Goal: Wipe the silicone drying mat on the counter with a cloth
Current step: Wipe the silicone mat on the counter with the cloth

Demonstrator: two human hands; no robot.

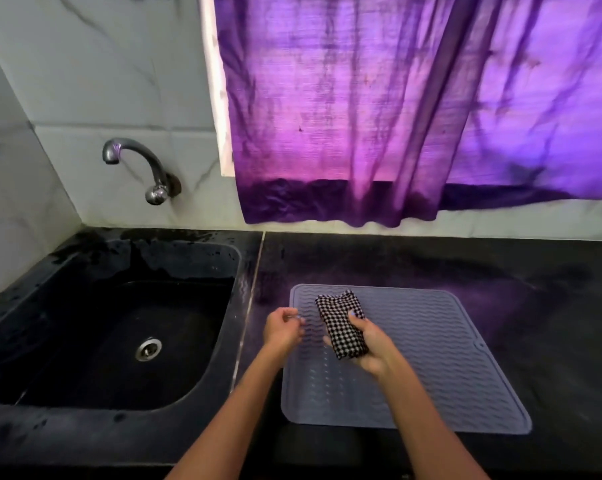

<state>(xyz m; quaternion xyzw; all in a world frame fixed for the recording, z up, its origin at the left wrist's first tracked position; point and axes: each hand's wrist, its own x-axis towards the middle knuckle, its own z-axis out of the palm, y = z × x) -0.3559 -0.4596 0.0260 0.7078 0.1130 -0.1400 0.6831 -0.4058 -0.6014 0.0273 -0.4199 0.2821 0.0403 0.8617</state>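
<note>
Now the right hand (368, 344) grips a folded black-and-white checked cloth (341, 323) above the grey ridged silicone drying mat (431, 358); the left hand (282, 329) hovers beside it, fingers loosely curled, holding nothing.

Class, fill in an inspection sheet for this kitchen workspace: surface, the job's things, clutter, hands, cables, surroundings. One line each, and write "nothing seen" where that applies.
Surface: dark counter, smudged, with a pale seam beside the sink.
Job's things: grey ribbed silicone mat lies flat on the counter; folded black-and-white checked cloth is held over the mat's left part.
Clutter: nothing seen.
Hands: right hand grips the cloth; left hand holds nothing, fingers loosely curled, beside the mat's left edge.
Cables: nothing seen.
Surroundings: black sink with metal drain at left, wet spots on its rim; tap on the tiled wall; purple curtain hangs behind the counter.
</note>
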